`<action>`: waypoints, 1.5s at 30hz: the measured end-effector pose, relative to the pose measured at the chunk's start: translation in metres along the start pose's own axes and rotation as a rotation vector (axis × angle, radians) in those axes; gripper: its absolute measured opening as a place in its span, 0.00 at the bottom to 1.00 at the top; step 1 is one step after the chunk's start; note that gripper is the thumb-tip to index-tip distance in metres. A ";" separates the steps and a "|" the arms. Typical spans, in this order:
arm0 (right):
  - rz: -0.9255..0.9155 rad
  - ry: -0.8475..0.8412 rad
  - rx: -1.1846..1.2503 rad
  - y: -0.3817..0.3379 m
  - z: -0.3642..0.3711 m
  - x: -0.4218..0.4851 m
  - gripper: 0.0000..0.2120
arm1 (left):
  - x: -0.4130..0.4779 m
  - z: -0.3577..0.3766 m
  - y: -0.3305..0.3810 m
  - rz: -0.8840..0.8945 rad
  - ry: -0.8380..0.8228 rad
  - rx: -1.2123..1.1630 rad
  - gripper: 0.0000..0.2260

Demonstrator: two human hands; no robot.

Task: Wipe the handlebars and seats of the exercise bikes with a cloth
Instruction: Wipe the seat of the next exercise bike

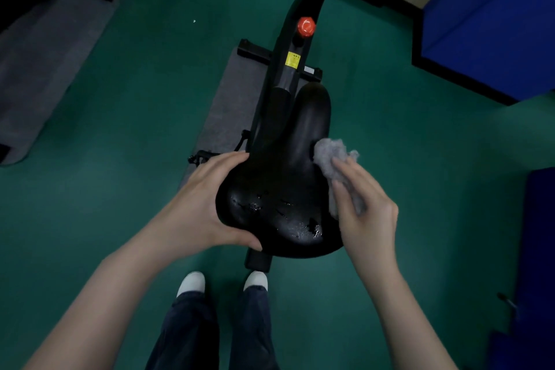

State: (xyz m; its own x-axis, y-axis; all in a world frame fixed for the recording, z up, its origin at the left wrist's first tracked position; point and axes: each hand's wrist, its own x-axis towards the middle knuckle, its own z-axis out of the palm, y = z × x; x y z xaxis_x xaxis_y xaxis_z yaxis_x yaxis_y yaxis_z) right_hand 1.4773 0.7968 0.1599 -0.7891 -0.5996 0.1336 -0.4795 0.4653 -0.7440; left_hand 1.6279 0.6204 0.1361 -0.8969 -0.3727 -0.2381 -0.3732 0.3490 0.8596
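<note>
A black exercise bike seat (282,189) fills the middle of the view, its narrow nose pointing away from me, with wet spots glinting on its wide rear part. My left hand (198,204) grips the seat's left rear edge, fingers along the side and thumb at the back. My right hand (365,207) holds a crumpled grey cloth (333,153) and presses it against the seat's right side. The bike's black frame (300,48) runs forward from under the seat, with a red knob (306,26) on it. The handlebars are out of view.
The bike stands on a grey mat (231,105) on green floor. Another grey mat (45,63) with a black machine base lies at the far left. Blue padded blocks (495,24) stand at the right. My white shoes (192,282) are just behind the seat post.
</note>
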 end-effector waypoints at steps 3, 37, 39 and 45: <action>0.160 0.044 0.122 -0.006 0.011 0.026 0.15 | 0.000 0.001 -0.001 -0.001 0.008 -0.008 0.54; 0.754 0.124 1.004 0.066 0.012 -0.031 0.09 | 0.000 0.006 -0.005 0.050 0.075 -0.078 0.48; 0.800 0.269 0.985 0.057 0.018 -0.051 0.10 | 0.001 0.006 -0.004 0.061 0.076 -0.085 0.48; 0.475 0.636 0.489 0.004 0.044 -0.081 0.13 | 0.001 0.007 -0.007 0.074 0.079 -0.102 0.50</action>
State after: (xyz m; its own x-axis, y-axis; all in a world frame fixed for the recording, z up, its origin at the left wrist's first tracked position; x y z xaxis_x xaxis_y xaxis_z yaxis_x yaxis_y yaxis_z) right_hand 1.5561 0.8187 0.1171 -0.9923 0.1202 -0.0292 0.0480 0.1572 -0.9864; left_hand 1.6281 0.6233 0.1266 -0.8980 -0.4171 -0.1398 -0.2775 0.2906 0.9157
